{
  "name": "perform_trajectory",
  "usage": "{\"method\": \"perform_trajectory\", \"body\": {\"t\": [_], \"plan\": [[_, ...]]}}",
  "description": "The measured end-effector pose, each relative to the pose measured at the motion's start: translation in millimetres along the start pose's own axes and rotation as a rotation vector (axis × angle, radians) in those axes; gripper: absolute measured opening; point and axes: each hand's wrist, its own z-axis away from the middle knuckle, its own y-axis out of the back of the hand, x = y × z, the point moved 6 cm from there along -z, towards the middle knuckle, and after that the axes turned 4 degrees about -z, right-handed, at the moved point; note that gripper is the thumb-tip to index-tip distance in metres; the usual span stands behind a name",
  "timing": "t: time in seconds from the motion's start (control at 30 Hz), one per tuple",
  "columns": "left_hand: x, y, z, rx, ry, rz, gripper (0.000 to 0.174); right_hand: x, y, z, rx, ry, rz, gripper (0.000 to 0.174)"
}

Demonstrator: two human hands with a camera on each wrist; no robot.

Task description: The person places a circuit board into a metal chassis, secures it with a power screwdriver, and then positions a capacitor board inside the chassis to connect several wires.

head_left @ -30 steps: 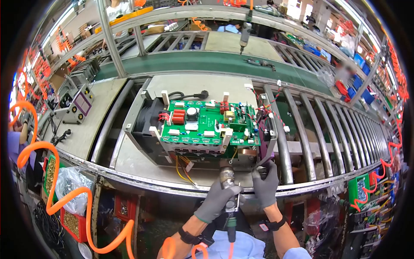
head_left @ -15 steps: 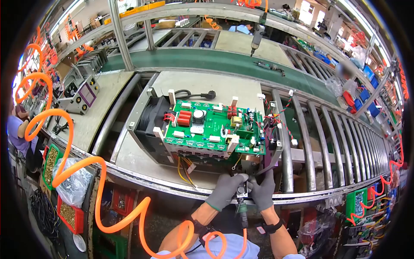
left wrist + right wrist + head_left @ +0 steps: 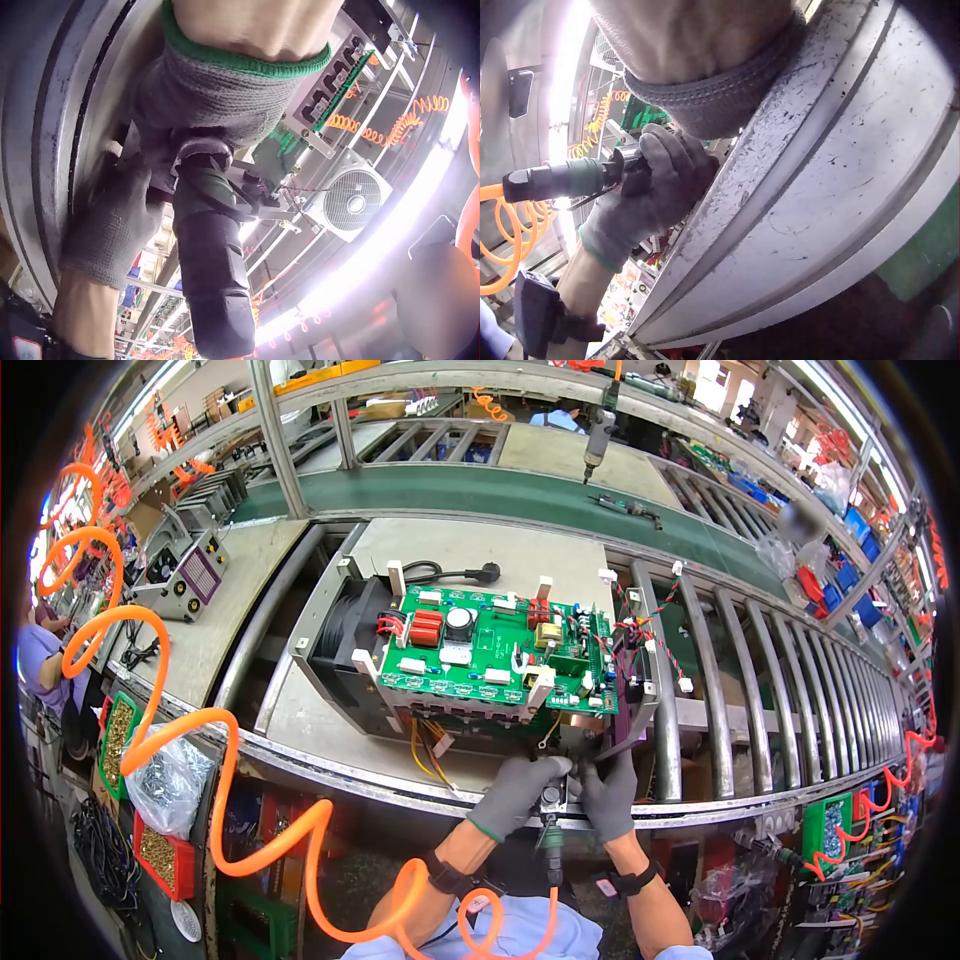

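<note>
In the head view my gloved left hand (image 3: 520,795) grips an air-powered driver (image 3: 552,835) at the bench's front edge. The driver's dark, green-collared body (image 3: 214,262) fills the middle of the left wrist view, and its head is hidden behind my fingers and the machine. My gloved right hand (image 3: 607,800) is close beside the left, fingers bent at the lower edge of the purple front panel (image 3: 622,720); what they hold I cannot tell. The panel belongs to an uncovered machine with a green circuit board (image 3: 480,645) on top and a black fan (image 3: 350,635) at its left end.
An orange coiled hose (image 3: 225,800) loops across the left front. Yellow wires (image 3: 425,755) hang from the machine. Metal rollers (image 3: 715,695) lie to the right. Bins of screws (image 3: 165,860) stand lower left. Another driver (image 3: 598,445) hangs above the green belt (image 3: 450,500).
My left hand and the driver have moved forward and right, in against the right hand under the panel. The driver's metal head has gone from sight. The head view has shifted slightly.
</note>
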Motion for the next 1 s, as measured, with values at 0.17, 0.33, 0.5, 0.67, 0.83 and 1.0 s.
{"method": "perform_trajectory", "body": {"t": [0.17,0.33,0.5,0.67,0.83,1.0], "plan": [[-8.3,16.2,-0.6,0.005,0.027,-0.077,0.028,3.8,-1.1,1.2,-0.017,-0.023,-0.045,0.043],[0.0,12.9,6.5,-0.001,0.061,-0.017,0.027,3.1,-1.8,-0.4,-0.017,0.026,-0.045,0.043],[8.6,10.7,8.4,-0.015,0.114,0.041,0.028,3.9,-3.1,-0.7,-0.026,0.033,-0.045,0.043],[16.4,7.8,8.7,-0.043,0.134,-0.014,0.026,8.7,-5.3,0.6,-0.05,-0.065,-0.113,0.043],[10.1,12.1,-1.9,-0.058,0.16,0.029,0.02,9.0,-5.1,-0.5,-0.051,0.005,-0.067,0.048],[18.2,9.4,-0.9,-0.03,0.172,-0.023,0.02,15.0,-4.0,0.6,-0.051,0.039,-0.047,0.05]]}}
